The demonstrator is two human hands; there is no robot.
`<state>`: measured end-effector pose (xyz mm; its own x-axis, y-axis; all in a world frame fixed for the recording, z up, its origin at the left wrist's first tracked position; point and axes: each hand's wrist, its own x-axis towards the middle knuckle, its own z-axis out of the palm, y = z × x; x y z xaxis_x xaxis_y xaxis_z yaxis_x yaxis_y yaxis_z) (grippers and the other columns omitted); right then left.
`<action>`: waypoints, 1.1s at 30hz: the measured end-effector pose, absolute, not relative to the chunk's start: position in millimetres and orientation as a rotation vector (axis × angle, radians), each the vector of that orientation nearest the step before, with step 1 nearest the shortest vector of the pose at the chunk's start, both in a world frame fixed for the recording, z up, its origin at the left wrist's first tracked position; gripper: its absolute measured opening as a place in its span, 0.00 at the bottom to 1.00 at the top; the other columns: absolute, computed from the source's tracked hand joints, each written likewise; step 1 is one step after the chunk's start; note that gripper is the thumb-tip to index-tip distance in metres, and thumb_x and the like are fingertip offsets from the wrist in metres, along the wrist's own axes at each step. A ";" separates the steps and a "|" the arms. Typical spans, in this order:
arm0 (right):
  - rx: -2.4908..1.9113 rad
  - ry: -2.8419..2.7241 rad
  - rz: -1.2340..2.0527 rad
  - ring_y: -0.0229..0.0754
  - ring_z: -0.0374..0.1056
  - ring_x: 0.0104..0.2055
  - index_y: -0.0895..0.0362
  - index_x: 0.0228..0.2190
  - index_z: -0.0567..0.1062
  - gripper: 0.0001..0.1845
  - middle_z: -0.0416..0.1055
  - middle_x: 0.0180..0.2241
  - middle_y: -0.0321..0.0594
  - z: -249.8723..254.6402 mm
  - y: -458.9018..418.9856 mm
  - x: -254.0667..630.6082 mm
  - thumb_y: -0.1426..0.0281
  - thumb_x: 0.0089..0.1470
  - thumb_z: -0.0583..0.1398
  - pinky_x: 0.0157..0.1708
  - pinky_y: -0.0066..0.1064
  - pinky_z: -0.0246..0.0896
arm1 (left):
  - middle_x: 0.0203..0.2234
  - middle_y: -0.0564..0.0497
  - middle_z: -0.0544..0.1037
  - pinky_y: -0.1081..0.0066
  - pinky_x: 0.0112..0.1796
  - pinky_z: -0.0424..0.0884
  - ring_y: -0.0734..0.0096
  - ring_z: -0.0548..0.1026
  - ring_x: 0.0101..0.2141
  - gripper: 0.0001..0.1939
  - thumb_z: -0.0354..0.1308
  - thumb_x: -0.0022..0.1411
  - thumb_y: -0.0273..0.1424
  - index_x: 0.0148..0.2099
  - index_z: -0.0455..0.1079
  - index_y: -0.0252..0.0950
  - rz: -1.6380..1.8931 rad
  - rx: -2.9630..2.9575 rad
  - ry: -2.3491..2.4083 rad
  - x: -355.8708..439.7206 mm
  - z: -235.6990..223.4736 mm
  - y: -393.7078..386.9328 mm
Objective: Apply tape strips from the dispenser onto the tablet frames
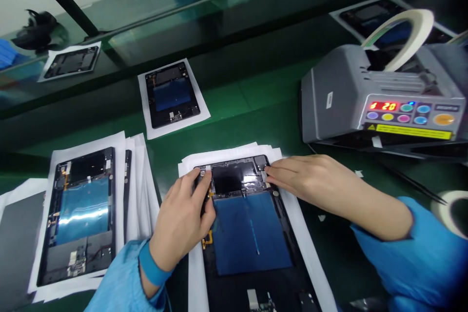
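Green workbench (pixel 234 100): left hand (pixel 181 219), right hand (pixel 307 180) on tablet's top edge (pixel 234 160)

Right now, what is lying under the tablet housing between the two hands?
A stack of white paper sheets lies under the tablet housing, on the green work mat. The housing hides the sheets' middle, so that part cannot be seen.

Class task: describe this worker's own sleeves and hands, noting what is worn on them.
The left sleeve and right sleeve are loose and light blue. The left one ends in a darker blue cuff; no cuff shows on the right. The left hand and right hand are bare, without gloves.
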<state>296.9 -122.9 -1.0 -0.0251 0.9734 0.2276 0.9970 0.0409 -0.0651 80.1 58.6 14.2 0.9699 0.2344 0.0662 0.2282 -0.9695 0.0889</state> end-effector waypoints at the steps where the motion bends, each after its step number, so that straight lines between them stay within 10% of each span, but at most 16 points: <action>1: -2.019 -2.176 -0.210 0.38 0.70 0.30 0.58 0.36 0.76 0.14 0.76 0.35 0.41 -1.1 -123.6 295.6 0.76 0.61 0.50 0.30 0.30 0.64 | 0.50 0.39 0.66 0.56 0.45 0.73 0.52 0.69 0.48 0.23 0.49 0.63 0.30 0.60 0.60 0.32 0.108 3.031 0.355 80.5 14.2 58.7; 15: -1.966 -2.355 -0.314 0.38 0.65 0.25 0.58 0.28 0.73 0.09 0.70 0.25 0.37 4.8 -114.3 296.0 0.81 0.53 0.55 0.22 0.31 0.49 | 0.61 0.38 0.58 0.55 0.45 0.73 0.52 0.71 0.50 0.27 0.51 0.65 0.39 0.63 0.54 0.37 0.029 2.871 0.542 86.1 46.7 79.7; 23: -1.946 -1.866 -0.260 0.38 0.71 0.37 0.57 0.39 0.74 0.10 0.75 0.37 0.40 -20.1 -126.7 291.9 0.73 0.60 0.53 0.36 0.29 0.65 | 0.28 0.49 0.78 0.69 0.32 0.69 0.65 0.75 0.30 0.15 0.50 0.63 0.37 0.36 0.74 0.34 -0.109 2.446 0.775 109.3 38.2 120.0; 33: -1.867 -1.605 -0.135 0.40 0.71 0.42 0.56 0.43 0.73 0.12 0.74 0.42 0.41 -33.7 -135.1 278.7 0.71 0.61 0.52 0.41 0.34 0.68 | 0.31 0.49 0.75 0.67 0.36 0.66 0.66 0.72 0.34 0.10 0.50 0.61 0.32 0.32 0.72 0.35 -0.075 2.536 0.683 114.8 33.1 124.3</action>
